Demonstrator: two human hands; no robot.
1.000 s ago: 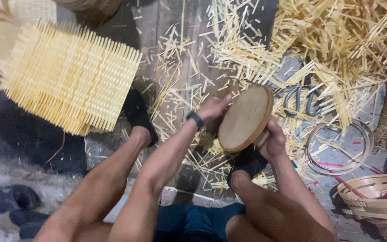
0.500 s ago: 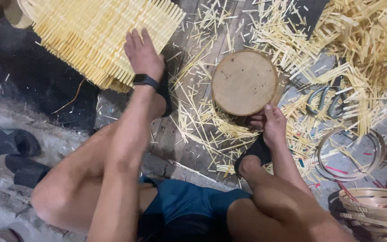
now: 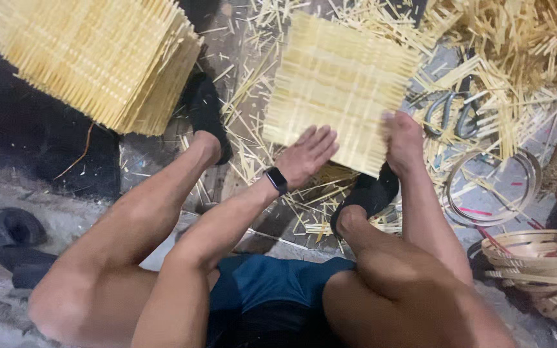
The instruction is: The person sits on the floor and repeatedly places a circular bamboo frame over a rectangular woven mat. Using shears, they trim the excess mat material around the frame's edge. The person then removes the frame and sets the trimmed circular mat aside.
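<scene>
A square woven bamboo mat (image 3: 340, 84) lies on the floor in front of me, over the spot between my feet. My left hand (image 3: 305, 154) rests flat with fingers spread on the mat's near left edge; a dark watch sits on that wrist. The mat's near right edge is pinched by my right hand (image 3: 403, 140). A stack of the same woven mats (image 3: 101, 55) lies at the upper left, past my left foot in a black shoe (image 3: 206, 109). The round wooden disc from before is hidden, and I cannot tell where it is.
Loose bamboo strips (image 3: 510, 38) are heaped at the upper right and scattered over the floor. Scissors (image 3: 449, 113) lie right of the mat, thin hoops (image 3: 494, 187) below them, a woven basket (image 3: 539, 264) at the lower right. Dark sandals (image 3: 8, 241) sit at the left.
My left hand went to the mat stack and brought one woven mat across; it now lies where the round wooden disc was. Both hands are now on that mat.
</scene>
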